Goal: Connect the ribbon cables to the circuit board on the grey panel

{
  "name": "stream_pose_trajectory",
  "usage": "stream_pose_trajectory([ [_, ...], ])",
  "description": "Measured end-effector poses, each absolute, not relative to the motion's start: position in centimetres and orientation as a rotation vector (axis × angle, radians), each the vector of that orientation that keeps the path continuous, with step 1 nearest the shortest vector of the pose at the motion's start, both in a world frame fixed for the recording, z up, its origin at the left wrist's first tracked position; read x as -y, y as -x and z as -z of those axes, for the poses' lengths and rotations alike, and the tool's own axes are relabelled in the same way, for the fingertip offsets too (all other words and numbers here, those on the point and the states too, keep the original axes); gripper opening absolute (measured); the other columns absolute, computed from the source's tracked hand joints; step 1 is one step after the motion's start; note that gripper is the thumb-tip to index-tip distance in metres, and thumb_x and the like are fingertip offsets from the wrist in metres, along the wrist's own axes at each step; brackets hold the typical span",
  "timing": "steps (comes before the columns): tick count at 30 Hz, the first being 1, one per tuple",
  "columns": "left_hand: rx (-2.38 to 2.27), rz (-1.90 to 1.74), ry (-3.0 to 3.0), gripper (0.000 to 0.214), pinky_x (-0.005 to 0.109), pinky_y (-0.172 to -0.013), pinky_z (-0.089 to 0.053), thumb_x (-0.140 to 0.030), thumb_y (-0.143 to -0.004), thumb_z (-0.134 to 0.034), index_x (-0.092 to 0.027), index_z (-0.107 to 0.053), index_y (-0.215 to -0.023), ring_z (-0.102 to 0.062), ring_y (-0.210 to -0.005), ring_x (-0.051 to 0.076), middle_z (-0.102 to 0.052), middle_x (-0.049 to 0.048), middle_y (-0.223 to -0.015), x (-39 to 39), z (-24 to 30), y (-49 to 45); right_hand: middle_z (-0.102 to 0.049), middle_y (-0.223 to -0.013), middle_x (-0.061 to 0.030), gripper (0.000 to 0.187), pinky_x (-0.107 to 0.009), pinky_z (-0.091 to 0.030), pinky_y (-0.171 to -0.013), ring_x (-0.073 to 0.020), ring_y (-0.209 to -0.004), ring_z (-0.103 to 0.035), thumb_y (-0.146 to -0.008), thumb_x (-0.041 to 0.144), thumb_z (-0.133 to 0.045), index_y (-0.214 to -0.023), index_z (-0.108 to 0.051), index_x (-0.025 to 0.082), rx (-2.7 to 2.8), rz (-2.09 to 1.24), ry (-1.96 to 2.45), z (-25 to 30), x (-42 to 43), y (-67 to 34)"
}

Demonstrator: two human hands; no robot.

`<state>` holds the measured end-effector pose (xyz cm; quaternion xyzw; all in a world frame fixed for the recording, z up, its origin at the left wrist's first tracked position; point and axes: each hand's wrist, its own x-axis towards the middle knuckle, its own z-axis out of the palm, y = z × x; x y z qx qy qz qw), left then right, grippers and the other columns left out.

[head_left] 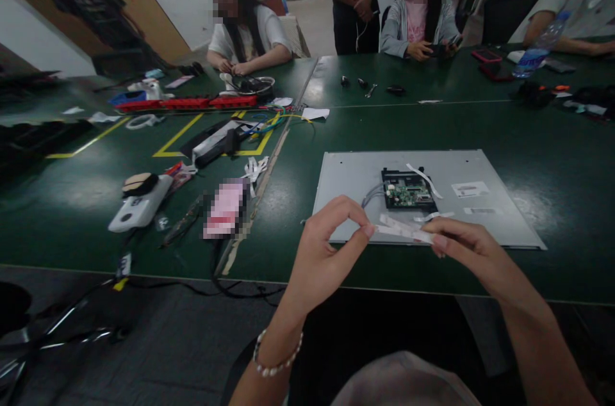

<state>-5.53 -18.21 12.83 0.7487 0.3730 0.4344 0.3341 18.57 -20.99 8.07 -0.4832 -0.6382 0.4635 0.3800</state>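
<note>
Between my two hands a thin white strip of tape is stretched, in front of a flat grey metal panel. My left hand pinches its left end between thumb and forefinger. At the right end, my right hand is closed on the strip with thumb and fingers. Behind them, a green circuit board in a black frame sits on the panel, with grey cables at its left side. Another white strip lies across the board's upper right corner, and one more white piece shows just above my right fingers.
Left of the panel lie a phone with a pink screen, a white device and a black-and-white pouch. A wrench and small black parts lie farther back. Several people are across the green table; a bottle stands right.
</note>
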Motion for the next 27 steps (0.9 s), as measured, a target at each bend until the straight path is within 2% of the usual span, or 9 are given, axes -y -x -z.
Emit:
stream_pose_trajectory([
  [12,-1.016,-1.359,-2.187,0.013,0.03,-0.076,-0.047,-0.005,-0.081,-0.06,-0.018,-0.059,-0.077,-0.058,-0.076,0.013,-0.061,-0.0002,-0.076,19.3,-12.9,6.1,-0.062,-0.097,-0.001,0.025,-0.021,-0.045,-0.077,-0.0119,-0.089,-0.058,-0.094,0.032,-0.051,-0.115,-0.064,0.026,1.817,-1.164,1.137,-8.8,21.7,-19.1],
  [17,-1.08,-1.437,-2.349,0.014,0.038,-0.09,-0.047,-0.006,-0.078,-0.062,-0.019,-0.06,-0.075,-0.059,-0.073,0.012,-0.063,-0.0018,-0.074,19.6,-12.8,6.0,-0.061,-0.118,-0.0027,0.029,-0.03,-0.041,-0.098,-0.017,-0.111,-0.054,-0.093,0.03,-0.052,-0.121,-0.06,0.025,1.858,-0.659,1.303,-8.4,22.1,-18.4],
  [20,-1.093,-1.487,-2.439,0.015,0.042,-0.095,-0.045,-0.006,-0.076,-0.063,-0.02,-0.061,-0.077,-0.061,-0.075,0.013,-0.065,-0.0021,-0.076,20.1,-12.8,6.1,-0.063,-0.115,-0.0029,0.025,-0.034,-0.037,-0.105,-0.0176,-0.112,-0.055,-0.091,0.028,-0.054,-0.115,-0.061,0.023,1.852,-0.362,1.306,-8.1,22.0,-18.4],
  [22,-1.096,-1.543,-2.456,0.016,0.043,-0.096,-0.044,-0.006,-0.075,-0.064,-0.021,-0.061,-0.078,-0.061,-0.076,0.013,-0.065,-0.0025,-0.077,20.3,-12.7,6.2,-0.066,-0.108,-0.0021,0.02,-0.035,-0.036,-0.107,-0.0179,-0.11,-0.058,-0.09,0.029,-0.056,-0.107,-0.063,0.022,1.85,-0.285,1.28,-7.9,21.9,-18.5],
  [27,-1.133,-1.576,-2.356,0.014,0.043,-0.097,-0.044,-0.007,-0.076,-0.064,-0.021,-0.062,-0.077,-0.061,-0.075,0.014,-0.065,-0.0028,-0.076,19.9,-12.5,6.3,-0.068,-0.095,-0.0007,0.018,-0.035,-0.04,-0.102,-0.0209,-0.111,-0.058,-0.089,0.036,-0.056,-0.092,-0.067,0.022,1.788,-0.461,1.365,-7.7,22.1,-18.7],
])
